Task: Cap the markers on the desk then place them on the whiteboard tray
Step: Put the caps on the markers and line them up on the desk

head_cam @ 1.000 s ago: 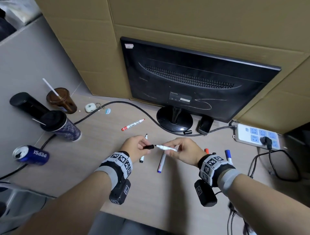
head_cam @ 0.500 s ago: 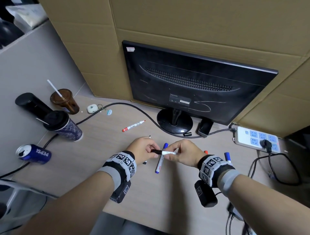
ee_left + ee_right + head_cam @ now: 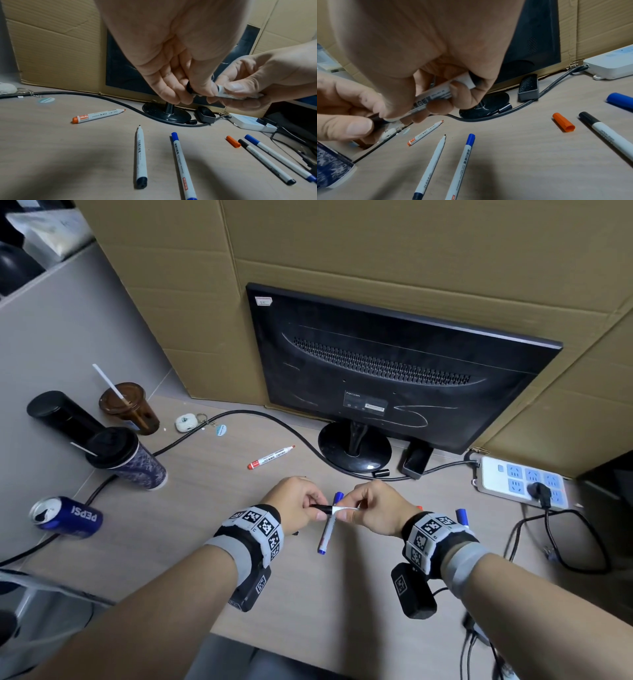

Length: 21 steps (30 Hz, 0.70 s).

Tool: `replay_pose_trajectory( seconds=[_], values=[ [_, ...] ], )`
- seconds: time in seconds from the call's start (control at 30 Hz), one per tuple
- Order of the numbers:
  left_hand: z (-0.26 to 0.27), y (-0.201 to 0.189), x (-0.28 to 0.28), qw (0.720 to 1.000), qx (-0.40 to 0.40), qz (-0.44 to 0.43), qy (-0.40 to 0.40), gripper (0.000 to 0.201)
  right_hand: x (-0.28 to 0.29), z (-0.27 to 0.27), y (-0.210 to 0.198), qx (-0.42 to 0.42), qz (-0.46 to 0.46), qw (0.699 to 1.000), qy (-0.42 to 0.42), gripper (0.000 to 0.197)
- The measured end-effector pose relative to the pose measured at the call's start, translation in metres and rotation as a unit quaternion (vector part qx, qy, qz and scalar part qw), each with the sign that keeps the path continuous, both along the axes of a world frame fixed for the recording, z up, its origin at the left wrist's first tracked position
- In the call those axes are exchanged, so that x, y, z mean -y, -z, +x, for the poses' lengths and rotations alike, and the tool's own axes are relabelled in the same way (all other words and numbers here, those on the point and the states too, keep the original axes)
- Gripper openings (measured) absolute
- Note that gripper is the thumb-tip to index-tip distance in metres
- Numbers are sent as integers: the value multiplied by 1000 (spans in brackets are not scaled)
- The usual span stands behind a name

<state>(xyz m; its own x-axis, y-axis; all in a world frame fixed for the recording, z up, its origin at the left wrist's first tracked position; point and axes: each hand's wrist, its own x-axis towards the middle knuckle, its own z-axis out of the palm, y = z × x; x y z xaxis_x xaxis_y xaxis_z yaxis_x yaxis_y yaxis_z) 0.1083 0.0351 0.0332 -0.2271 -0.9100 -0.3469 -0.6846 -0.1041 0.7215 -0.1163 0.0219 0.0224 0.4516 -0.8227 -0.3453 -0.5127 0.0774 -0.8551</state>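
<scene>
Above the desk (image 3: 205, 525) my left hand (image 3: 317, 510) pinches the black cap (image 3: 188, 88) of a white marker (image 3: 342, 509), and my right hand (image 3: 349, 513) grips its barrel (image 3: 433, 97). Cap and barrel meet with no gap. Below lie an uncapped black marker (image 3: 141, 155), a capped blue marker (image 3: 180, 159), and farther left an uncapped red marker (image 3: 270, 457). To the right sit a loose orange cap (image 3: 233, 141), a capped black marker (image 3: 264, 159) and another capped blue marker (image 3: 278, 155). No whiteboard tray is in view.
A black monitor (image 3: 394, 371) on its round stand stands behind the hands, with cardboard behind it. A power strip (image 3: 520, 481) and cables lie at the right. Cups (image 3: 126, 460), a black bottle and a Pepsi can (image 3: 65, 517) crowd the left.
The cap and the marker's tip were apart a second ago. The hands have come together and the cap now sits on the marker.
</scene>
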Motion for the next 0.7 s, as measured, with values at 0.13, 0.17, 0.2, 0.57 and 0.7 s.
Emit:
replay_pose_trajectory(
  seconds=[0.13, 0.17, 0.2, 0.57, 0.7],
  values=[
    [3, 0, 0, 1000, -11, 0, 1, 17, -3, 1, -1, 14, 19, 1000, 7, 6],
    [3, 0, 1, 1000, -21, -2, -8, 17, -5, 2, 0, 16, 20, 999, 22, 6],
    [3, 0, 2, 999, -34, -7, -23, 18, -6, 3, 1, 22, 21, 999, 42, 5],
    [26, 41, -3, 989, 68, 56, -120, 33, -15, -20, 44, -213, 62, 960, 172, 11],
    [30, 66, -4, 979, 106, 112, -135, 40, -20, -18, 68, -222, 87, 952, 193, 17]
  ],
)
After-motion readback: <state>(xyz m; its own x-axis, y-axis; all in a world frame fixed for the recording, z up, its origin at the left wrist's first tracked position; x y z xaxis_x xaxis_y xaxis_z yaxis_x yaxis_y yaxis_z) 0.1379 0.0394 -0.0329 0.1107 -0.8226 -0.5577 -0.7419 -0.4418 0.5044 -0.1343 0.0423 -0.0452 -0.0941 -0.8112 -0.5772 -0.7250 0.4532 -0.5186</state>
